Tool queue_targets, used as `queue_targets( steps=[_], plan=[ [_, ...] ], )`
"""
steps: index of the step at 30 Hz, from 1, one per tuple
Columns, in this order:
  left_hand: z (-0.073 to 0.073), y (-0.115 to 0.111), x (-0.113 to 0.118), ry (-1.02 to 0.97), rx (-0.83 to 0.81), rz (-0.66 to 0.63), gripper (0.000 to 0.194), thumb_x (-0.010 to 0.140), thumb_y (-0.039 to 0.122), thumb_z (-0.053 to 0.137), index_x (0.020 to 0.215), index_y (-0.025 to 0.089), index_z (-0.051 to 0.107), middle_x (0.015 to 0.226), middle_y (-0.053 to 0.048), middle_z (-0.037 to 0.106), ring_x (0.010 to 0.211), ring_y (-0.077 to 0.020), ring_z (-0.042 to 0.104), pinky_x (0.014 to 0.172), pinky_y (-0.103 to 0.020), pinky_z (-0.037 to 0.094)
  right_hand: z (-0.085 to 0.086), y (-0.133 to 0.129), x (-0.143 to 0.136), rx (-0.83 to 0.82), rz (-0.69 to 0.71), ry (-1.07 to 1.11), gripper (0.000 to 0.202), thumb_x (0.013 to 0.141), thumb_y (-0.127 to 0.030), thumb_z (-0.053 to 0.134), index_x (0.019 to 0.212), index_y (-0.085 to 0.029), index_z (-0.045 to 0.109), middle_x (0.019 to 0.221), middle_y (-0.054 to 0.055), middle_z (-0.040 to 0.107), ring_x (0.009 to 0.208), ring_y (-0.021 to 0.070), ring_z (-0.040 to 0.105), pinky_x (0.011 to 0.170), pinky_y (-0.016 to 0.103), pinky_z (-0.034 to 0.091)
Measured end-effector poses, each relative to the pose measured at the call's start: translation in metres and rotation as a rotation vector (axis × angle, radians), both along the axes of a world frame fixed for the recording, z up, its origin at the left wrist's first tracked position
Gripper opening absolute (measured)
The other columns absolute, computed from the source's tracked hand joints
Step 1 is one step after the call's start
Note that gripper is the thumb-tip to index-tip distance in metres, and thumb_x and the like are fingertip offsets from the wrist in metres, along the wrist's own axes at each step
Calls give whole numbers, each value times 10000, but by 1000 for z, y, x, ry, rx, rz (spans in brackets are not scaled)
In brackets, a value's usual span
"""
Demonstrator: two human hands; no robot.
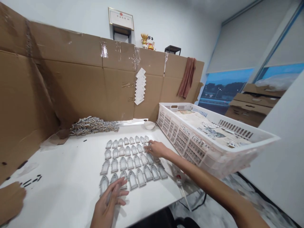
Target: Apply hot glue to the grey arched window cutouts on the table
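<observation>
Small grey arch-shaped metal frames (132, 179) lie in several neat rows on the white table (66, 177). Over the right end of the middle rows reaches my right hand (156, 148); its fingers are bent down and drawn together at the frames, and whatever is between the fingertips is hidden. My left hand (110, 199) is at the front left of the rows, fingers extended and apart, with nothing visible in it. It partly covers a few front-row frames. A heap of similar grey pieces (95, 125) lies at the back left, against the cardboard.
A white plastic crate (171, 126) with flat pieces stands at right. A white bowl (149, 125) sits near the cardboard wall (83, 79). Another person's hand (10, 201) rests at far left, near dark strips (30, 181). A white cord (186, 198) hangs at the table's right edge.
</observation>
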State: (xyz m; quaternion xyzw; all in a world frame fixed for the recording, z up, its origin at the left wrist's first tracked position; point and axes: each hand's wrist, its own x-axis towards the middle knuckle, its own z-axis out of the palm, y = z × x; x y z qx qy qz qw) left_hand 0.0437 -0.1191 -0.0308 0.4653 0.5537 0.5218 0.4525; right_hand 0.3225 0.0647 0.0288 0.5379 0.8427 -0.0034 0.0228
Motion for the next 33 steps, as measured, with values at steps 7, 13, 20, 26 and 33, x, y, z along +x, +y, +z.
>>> queue_targets(
  steps=[7,13,20,26,33],
  plan=[
    [-17,9,-5,-23,20,-50,663,863,738,702,1247,201,760,1190,-140,804,817,-257,768,723,-343,664,-6,3,4,7,22,40,414,1098,-430,462,1410,-363,726,1407,141,659,1236,322,675,937,399,556],
    [-3,6,-2,-12,19,-48,706,837,783,693,1200,182,763,1141,-149,814,789,-262,770,708,-362,666,-9,4,6,15,47,38,427,1104,-418,471,1447,-324,708,1406,151,657,1259,308,652,997,385,522],
    [7,2,1,19,27,-49,694,851,776,683,1197,180,758,1127,-145,819,772,-255,768,729,-373,667,-11,3,8,24,47,49,409,1096,-433,509,1431,-325,718,1407,147,662,1240,304,654,1011,380,508],
    [4,1,0,19,28,-49,684,858,770,679,1204,185,754,1114,-139,820,754,-242,764,716,-362,664,-8,0,7,19,45,45,427,1099,-425,504,1455,-296,701,1446,153,647,1263,317,640,1014,390,510],
    [5,3,2,-29,17,-32,693,834,755,717,1211,174,715,1146,-162,813,747,-255,768,698,-377,659,-2,-4,4,69,56,37,380,1088,-400,558,1385,-254,746,1408,169,666,1245,318,643,1033,413,504]
  ],
)
